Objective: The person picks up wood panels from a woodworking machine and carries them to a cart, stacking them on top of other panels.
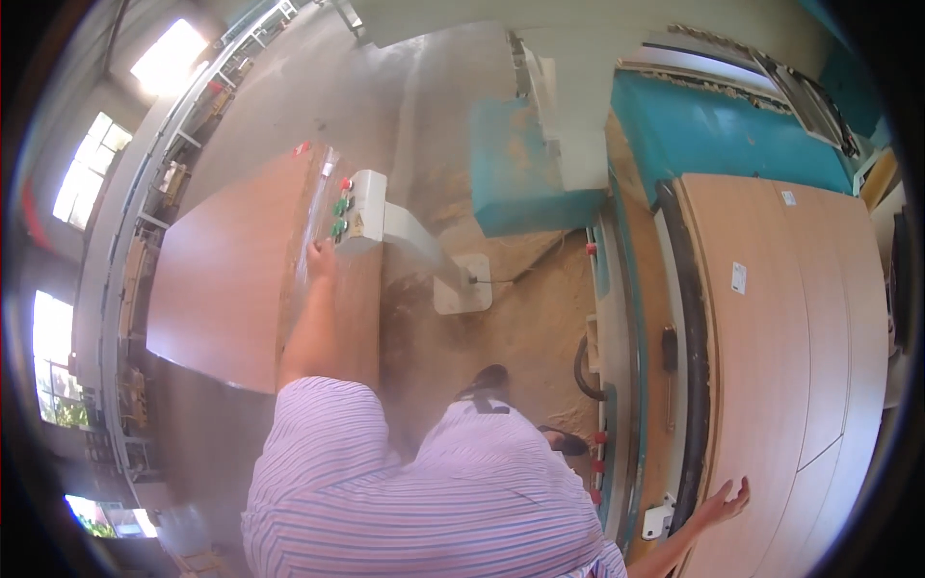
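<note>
A striped shirt fills the lower middle, closest to the camera, with the person's forearms reaching out on either side of it. The work in hand centres on a white control box, up and left of the shirt, with red and green buttons along its left side. The left hand is just beside the lower buttons, its fingers partly curled; whether a fingertip touches one is too small to tell. The hands are well apart: the right hand, empty with its fingers loosely spread, is over the light brown boards at the right, and contact with them cannot be told. As for progress, the boards already lie side by side with thin seams between them, two bearing white labels; no button clearly shows as pressed, so how much is left cannot be judged. Farther out, a bent post carries the box above a dusty floor, a large wood-coloured stack stands to the left, teal machine parts lie beyond, and bright windows line the far left.
</note>
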The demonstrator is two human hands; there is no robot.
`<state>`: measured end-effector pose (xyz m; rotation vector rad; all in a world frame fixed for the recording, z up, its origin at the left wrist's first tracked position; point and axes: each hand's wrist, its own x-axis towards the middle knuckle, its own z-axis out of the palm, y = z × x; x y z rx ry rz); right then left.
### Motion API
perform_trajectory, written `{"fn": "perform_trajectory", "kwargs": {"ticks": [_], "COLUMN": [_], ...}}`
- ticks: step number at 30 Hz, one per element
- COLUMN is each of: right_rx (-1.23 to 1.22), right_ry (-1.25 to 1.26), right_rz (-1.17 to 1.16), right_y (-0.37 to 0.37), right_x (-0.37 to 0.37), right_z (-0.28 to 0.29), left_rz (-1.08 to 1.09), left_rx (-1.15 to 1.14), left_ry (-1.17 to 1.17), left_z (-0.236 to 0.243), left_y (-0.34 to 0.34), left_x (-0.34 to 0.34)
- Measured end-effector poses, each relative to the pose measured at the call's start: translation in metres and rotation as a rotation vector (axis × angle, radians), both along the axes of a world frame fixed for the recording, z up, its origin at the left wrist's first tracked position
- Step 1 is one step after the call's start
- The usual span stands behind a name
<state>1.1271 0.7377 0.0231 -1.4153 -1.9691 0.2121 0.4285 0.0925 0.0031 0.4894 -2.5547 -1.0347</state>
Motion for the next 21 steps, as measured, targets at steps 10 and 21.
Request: {"fn": "perform_trajectory", "kwargs": {"ticks": [10,21], "right_rx": [-0.205,-0.083], "right_ry": [0.006,0.025], "right_rz": [-0.279,-0.249], "right_y": [-0.166,-0.208], "right_x": [-0.077,-0.124], "right_z": [-0.01,0.007], "left_rz": [-0.345,-0.394], "left_rx": [-0.098,-0.229], "left_ry": [-0.057,0.056], "left_z": [-0.005,-0.024], "left_y": [-0.028,-0.041], "left_x": [-0.112,-0.12]}}
